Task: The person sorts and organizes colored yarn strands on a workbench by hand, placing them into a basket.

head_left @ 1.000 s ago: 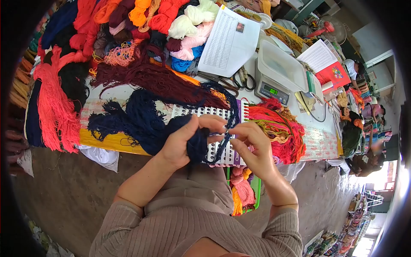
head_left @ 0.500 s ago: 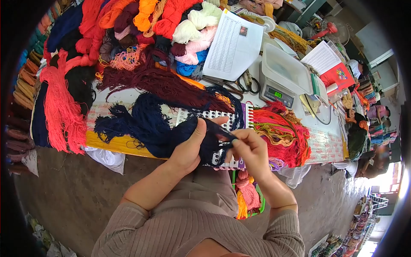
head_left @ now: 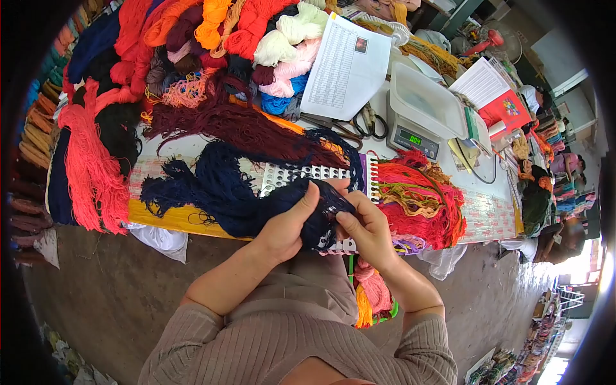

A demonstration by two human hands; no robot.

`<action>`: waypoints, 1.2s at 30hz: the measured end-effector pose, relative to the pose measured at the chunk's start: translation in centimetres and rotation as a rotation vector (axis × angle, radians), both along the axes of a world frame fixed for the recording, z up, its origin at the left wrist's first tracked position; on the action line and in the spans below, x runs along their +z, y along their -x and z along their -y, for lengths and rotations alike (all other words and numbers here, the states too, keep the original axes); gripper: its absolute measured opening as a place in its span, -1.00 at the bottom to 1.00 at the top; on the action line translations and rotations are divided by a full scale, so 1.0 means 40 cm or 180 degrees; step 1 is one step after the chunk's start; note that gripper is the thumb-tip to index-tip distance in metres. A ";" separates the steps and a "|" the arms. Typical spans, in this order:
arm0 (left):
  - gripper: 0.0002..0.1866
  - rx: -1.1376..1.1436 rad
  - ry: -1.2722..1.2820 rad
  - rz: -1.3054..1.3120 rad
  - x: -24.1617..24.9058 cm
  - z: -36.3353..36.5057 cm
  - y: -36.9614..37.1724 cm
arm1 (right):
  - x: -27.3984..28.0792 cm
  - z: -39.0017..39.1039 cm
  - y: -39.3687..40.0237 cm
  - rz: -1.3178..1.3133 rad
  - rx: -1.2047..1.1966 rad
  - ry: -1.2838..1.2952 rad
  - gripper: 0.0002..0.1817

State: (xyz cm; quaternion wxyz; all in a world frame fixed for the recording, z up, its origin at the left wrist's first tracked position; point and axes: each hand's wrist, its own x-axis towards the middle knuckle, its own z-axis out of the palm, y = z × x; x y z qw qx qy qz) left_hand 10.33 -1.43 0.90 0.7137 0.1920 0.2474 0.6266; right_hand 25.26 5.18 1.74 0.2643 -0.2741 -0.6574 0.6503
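A bundle of dark navy yarn trails across the table's front edge and bunches up between my hands. My left hand is wrapped around the bunch, thumb on top. At its right side, my right hand pinches strands of the same yarn between thumb and fingers. Beneath the yarn lies a white card with rows of punched holes and a purple edge strip. Maroon yarn stretches just behind it. To the right of my right hand sits a heap of red, pink and olive threads.
Behind are scissors, a printed sheet and a digital scale carrying a clear plastic tub. Colourful skeins pile up at back left; coral yarn hangs over the left edge. A green-rimmed basket stands below the table.
My hands have come closer together, and the strands stretched between them are now gathered into the bunch. The scale's reading went from 0.05 to 0.04.
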 end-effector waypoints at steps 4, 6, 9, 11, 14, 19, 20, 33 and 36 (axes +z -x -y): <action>-0.45 0.0459 0.0277 -0.0304 0.016 -0.003 0.005 | 0.015 0.002 -0.013 -0.0381 0.0102 0.1287 -0.84; -0.46 0.0447 0.0092 -0.0746 -0.001 -0.005 0.026 | 0.016 -0.011 -0.029 0.0358 0.0467 0.0925 -0.85; -0.48 -0.0159 -0.0011 -0.1889 -0.005 0.006 0.073 | 0.013 -0.017 -0.049 0.0719 0.0750 0.0032 -0.84; -0.52 -0.1181 -0.0010 -0.2209 0.010 0.021 0.141 | 0.029 -0.048 -0.099 0.0667 0.0429 -0.0319 -0.85; -0.63 0.0526 0.1374 -0.0866 -0.003 0.067 0.271 | 0.087 -0.137 -0.217 0.0024 -0.0834 -0.0200 -0.79; -0.57 0.1844 0.0120 -0.0345 0.050 0.124 0.574 | 0.105 -0.337 -0.475 -0.0880 -0.2305 -0.0198 -0.77; -0.58 0.1998 0.0082 -0.0483 0.055 0.137 0.623 | 0.098 -0.370 -0.537 -0.0900 -0.2380 -0.0152 -0.77; -0.34 0.4618 0.1267 -0.2438 -0.040 0.328 1.359 | 0.028 -0.629 -1.229 -0.0507 -0.3987 0.0044 -0.79; -0.46 0.4894 0.1038 -0.1727 0.076 0.279 1.151 | 0.122 -0.555 -1.056 0.0297 -0.3196 -0.0043 -0.77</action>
